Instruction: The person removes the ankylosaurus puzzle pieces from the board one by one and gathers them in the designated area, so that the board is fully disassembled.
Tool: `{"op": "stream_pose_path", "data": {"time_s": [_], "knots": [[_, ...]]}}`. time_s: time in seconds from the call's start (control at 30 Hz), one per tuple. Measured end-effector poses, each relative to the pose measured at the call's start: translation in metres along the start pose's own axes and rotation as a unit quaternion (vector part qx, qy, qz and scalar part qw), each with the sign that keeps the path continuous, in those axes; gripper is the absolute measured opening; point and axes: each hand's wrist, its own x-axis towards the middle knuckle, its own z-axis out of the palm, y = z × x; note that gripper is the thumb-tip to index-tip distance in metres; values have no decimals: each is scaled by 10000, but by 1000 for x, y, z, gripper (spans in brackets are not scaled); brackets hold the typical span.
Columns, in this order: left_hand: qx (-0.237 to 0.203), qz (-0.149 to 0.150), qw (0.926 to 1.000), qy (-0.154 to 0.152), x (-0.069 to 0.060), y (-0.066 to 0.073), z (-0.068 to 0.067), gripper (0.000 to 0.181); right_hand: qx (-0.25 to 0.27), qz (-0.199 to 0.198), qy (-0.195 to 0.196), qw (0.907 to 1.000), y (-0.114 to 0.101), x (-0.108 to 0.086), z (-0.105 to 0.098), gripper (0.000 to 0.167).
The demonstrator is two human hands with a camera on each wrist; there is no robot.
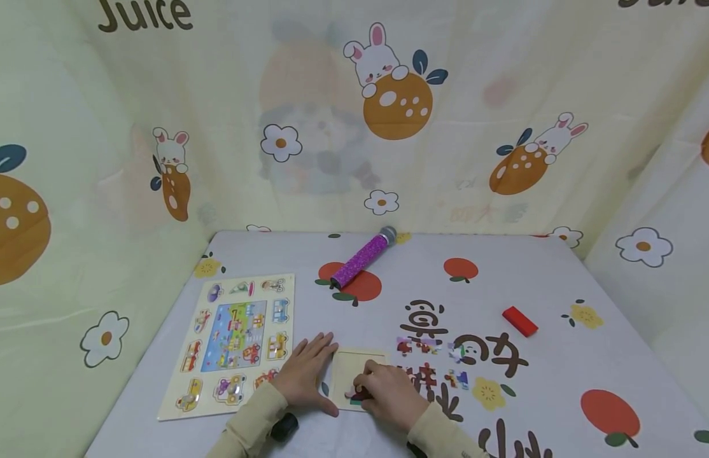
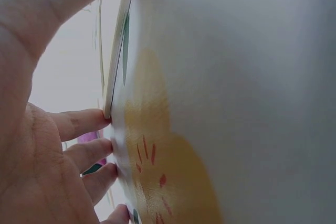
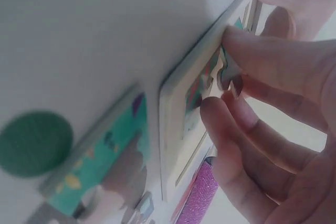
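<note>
A small wooden jigsaw tray (image 1: 344,362) lies on the table between the two hands. My left hand (image 1: 304,375) has its fingers spread, and in the left wrist view a fingertip touches the edge of the tray (image 2: 119,45). Over the tray's lower right part, my right hand (image 1: 393,391) pinches a jigsaw piece (image 3: 227,74) between thumb and fingers, tilted above the board. Coloured pieces (image 3: 193,100) lie inside the tray near it. Beside the tray, a green-and-brown jigsaw piece (image 3: 113,156) rests on the cloth. The right hand hides part of the tray in the head view.
Several loose jigsaw pieces (image 1: 457,380) lie right of the tray. A large vehicle peg puzzle (image 1: 177,397) is on the left. Farther back lies a purple glittery microphone (image 1: 361,259). A red block (image 1: 520,321) sits at right, and a black object (image 1: 284,427) near the left wrist.
</note>
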Motion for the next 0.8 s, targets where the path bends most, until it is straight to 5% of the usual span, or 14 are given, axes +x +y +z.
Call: {"op": "stream_pose_path", "data": {"time_s": [0.8], "knots": [[-42, 74, 10000, -2, -1, 0, -1, 118, 331, 211, -959, 9946, 1, 13, -13, 30]]}}
